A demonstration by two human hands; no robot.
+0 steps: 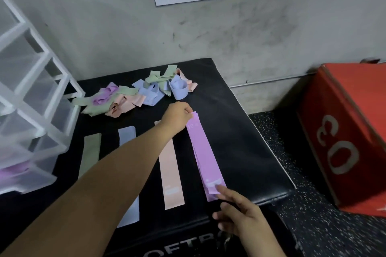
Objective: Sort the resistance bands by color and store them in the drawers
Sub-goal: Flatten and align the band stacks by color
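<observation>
Resistance bands in four flat straight strips lie side by side on the black padded bench (240,131): a sage-green flat band (90,152) nearest the left edge, then a pale blue flat band (126,134), a peach flat band (170,173), and a lilac flat band (205,158) nearest the right edge. The left hand (177,116) pinches the lilac band's far end; the right hand (240,218) presses a fingertip on its near end, the other fingers loosely curled. A tangled heap of mixed-colour bands (135,95) sits toward the far edge. A translucent white plastic drawer unit (31,98) stands at the left edge, something lilac in its lowest drawer.
</observation>
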